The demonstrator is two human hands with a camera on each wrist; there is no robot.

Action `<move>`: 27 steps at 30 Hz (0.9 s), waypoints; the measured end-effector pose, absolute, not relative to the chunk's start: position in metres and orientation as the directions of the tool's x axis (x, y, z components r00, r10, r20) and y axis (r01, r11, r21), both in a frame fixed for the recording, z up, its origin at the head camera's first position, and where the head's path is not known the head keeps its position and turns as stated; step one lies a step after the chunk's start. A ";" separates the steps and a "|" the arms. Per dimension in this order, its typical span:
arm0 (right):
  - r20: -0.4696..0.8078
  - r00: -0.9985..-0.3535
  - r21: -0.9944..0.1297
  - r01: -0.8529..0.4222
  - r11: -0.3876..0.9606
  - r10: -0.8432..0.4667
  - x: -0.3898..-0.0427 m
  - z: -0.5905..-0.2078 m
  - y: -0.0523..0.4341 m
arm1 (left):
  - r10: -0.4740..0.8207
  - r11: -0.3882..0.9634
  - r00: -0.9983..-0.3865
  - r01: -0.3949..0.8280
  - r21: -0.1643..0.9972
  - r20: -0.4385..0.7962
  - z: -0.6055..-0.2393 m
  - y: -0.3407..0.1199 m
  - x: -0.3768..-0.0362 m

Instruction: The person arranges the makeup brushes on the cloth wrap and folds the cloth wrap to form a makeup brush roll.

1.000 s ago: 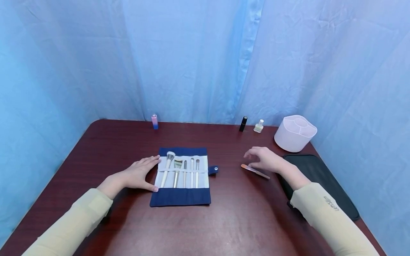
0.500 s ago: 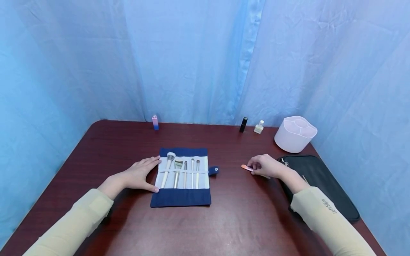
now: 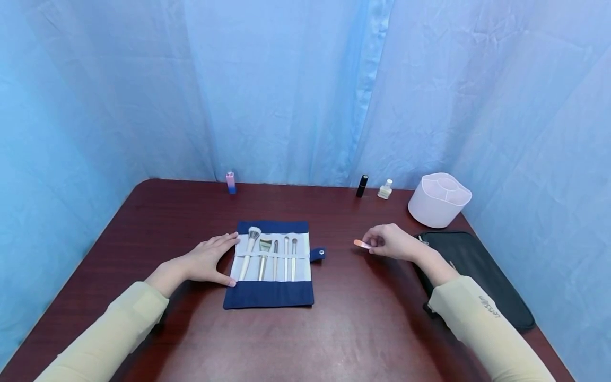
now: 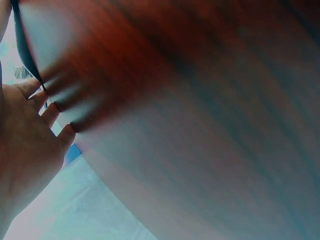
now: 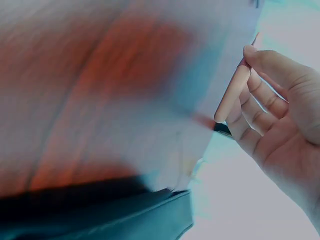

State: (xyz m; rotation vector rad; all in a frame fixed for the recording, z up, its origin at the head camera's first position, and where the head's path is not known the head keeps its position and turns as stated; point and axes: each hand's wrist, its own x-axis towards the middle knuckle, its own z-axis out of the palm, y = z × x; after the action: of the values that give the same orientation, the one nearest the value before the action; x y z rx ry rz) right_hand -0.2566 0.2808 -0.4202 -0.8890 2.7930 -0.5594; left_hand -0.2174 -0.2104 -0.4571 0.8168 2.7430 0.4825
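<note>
A navy and white brush roll [image 3: 272, 265] lies unrolled on the dark red table [image 3: 305, 339], with several pale-handled makeup brushes [image 3: 250, 249] tucked in its pockets. My left hand [image 3: 206, 260] rests flat on the table, fingers straight, touching the roll's left edge. My right hand [image 3: 389, 241] is lifted just off the table to the right of the roll and pinches a slim brush with an orange tip [image 3: 360, 244]. In the right wrist view its thumb and fingers curl round the brush's peach handle [image 5: 232, 94].
A black pouch [image 3: 477, 276] lies under my right forearm at the table's right edge. A white divided holder [image 3: 439, 199] stands at the back right, beside a small pale bottle [image 3: 385, 189] and a black tube [image 3: 363, 185]. A pink bottle [image 3: 231, 182] stands at the back.
My right hand came down onto the orange-tipped brush lying on the table, gripped it and lifted it slightly toward the left. My left hand has stayed still.
</note>
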 end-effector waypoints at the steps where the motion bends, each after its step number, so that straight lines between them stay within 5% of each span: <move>1: -0.026 -0.808 -0.392 -0.533 0.750 -0.588 -0.257 -0.418 0.278 | 0.563 0.791 -0.815 0.484 0.375 -0.135 -0.457 -0.211 -0.217; 10: 0.071 -0.793 -0.397 -0.578 0.712 -0.604 -0.261 -0.394 0.245 | 0.560 0.795 -0.816 0.481 0.370 -0.145 -0.456 -0.211 -0.216; 27: 0.085 -0.855 -0.678 -0.426 0.599 -0.511 -0.284 -0.383 0.178 | 0.556 0.799 -0.817 0.475 0.370 -0.153 -0.456 -0.210 -0.218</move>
State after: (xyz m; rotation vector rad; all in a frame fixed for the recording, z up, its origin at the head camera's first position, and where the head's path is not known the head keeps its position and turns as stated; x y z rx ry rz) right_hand -0.2843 0.1780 -0.3831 -0.7952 2.7030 -1.0982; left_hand -0.2183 -0.2098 -0.4562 0.7982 2.7334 0.4635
